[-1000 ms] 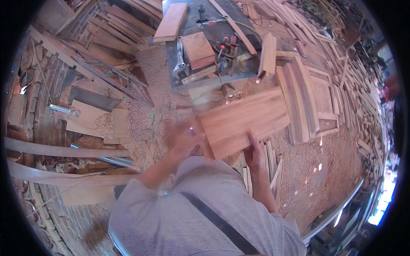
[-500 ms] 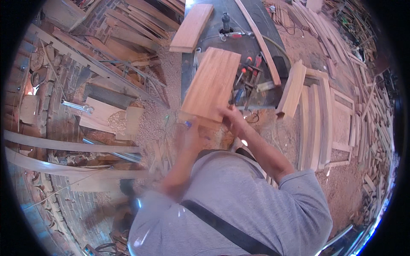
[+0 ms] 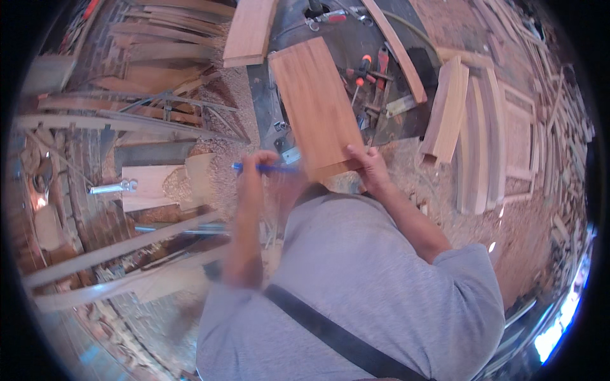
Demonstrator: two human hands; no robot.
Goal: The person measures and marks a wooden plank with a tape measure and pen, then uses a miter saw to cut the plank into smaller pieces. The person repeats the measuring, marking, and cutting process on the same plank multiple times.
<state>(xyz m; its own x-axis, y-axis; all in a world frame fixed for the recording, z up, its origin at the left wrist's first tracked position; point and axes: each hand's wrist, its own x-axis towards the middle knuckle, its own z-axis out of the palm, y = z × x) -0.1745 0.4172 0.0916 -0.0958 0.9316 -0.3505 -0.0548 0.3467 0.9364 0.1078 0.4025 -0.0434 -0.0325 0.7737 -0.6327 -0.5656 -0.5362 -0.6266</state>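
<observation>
A reddish-brown wooden board [image 3: 318, 105] lies tilted in front of me, its far part over the dark workbench [image 3: 260, 95] and its near end close to my body. My right hand [image 3: 372, 168] is closed on the board's near right corner, fingers on the top face. To the left of the board, my left hand [image 3: 255, 166] grips a blue pen [image 3: 279, 169] that points right toward the board's near end. The left hand and forearm are slightly blurred.
On the bench lie a screwdriver [image 3: 363, 73] with an orange and black handle, spanners and other hand tools. Another board [image 3: 251, 32] sits at the far left, and a long strip [image 3: 397, 54] at the right. Timber pieces [image 3: 448, 111] stand to the right; a spanner [image 3: 113, 187] is at left.
My left hand has moved left, away from the board's near end, with the blue pen showing clearly. The board has turned, its far end swinging left. The view has shifted.
</observation>
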